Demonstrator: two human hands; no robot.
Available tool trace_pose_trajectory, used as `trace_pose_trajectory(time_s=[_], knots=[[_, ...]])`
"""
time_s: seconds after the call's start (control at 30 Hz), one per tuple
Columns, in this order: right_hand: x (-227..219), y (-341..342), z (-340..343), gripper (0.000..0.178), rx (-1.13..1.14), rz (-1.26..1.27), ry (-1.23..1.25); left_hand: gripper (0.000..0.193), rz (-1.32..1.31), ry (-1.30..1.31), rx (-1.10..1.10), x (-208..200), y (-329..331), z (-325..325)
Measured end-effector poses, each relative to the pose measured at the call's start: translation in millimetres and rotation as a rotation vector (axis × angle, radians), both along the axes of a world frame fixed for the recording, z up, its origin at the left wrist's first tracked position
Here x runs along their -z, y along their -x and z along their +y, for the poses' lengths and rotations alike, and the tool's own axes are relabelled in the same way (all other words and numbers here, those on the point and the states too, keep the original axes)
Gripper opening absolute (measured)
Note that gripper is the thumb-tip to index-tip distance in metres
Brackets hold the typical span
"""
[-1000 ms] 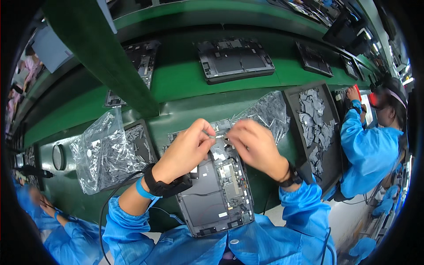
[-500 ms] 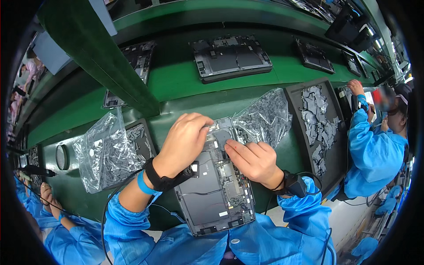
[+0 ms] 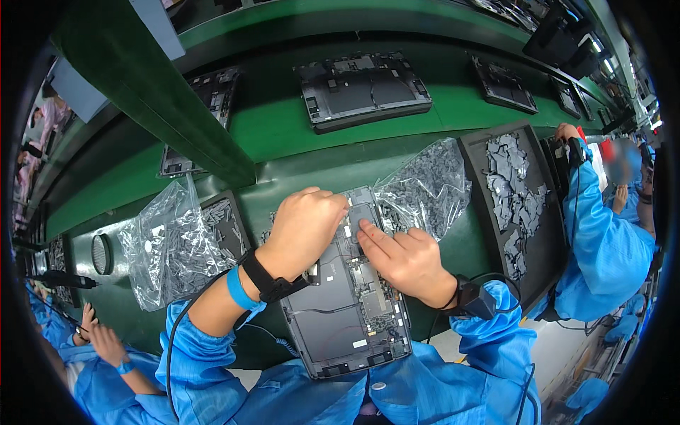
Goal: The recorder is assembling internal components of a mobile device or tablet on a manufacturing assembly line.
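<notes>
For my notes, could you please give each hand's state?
Left hand: curled; its grip is hidden, so can't tell.
Right hand: partly curled over the opened laptop base; grip can't be told.

Left hand [image 3: 303,223] curled, its grip hidden; green post [image 3: 152,99] blocking part of a chassis [image 3: 217,92]; co-worker's head [image 3: 626,161] blurred.

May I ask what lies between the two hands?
Part of the opened laptop base shows between the left hand and right hand in the head view.
</notes>
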State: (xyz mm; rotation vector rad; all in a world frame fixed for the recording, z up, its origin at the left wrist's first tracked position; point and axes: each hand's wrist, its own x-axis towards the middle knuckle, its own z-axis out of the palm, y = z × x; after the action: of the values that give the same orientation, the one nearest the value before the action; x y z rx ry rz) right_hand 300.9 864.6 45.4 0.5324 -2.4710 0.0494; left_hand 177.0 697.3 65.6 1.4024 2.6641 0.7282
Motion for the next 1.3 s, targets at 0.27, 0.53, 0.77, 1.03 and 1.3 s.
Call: trace_pose_trajectory(time_s=[0.27, 0.53, 0.77, 1.03, 1.3], knots=[[-21, 6, 10, 0.039, -0.114, -0.517, -0.032, 0.013, 0.044, 0.003, 0.054, 3, 0, -1], [-16, 7, 17, 0.036, -0.139, -0.478, 0.294, 0.025, -0.042, -0.133, -0.007, -24, -28, -34], [21, 20, 12, 0.044, 0.112, -0.420, 0.895, 0.042, -0.371, -0.499, -0.414, -14, -110, -117], [24, 25, 9, 0.037, 0.140, -0.552, 0.821, 0.057, -0.672, -0.354, -0.423, 37, -161, -126], [32, -60, -5, 0.062, 0.191, -0.491, 0.893, 0.054, -0.657, -0.432, -0.376, 50, -161, -128]])
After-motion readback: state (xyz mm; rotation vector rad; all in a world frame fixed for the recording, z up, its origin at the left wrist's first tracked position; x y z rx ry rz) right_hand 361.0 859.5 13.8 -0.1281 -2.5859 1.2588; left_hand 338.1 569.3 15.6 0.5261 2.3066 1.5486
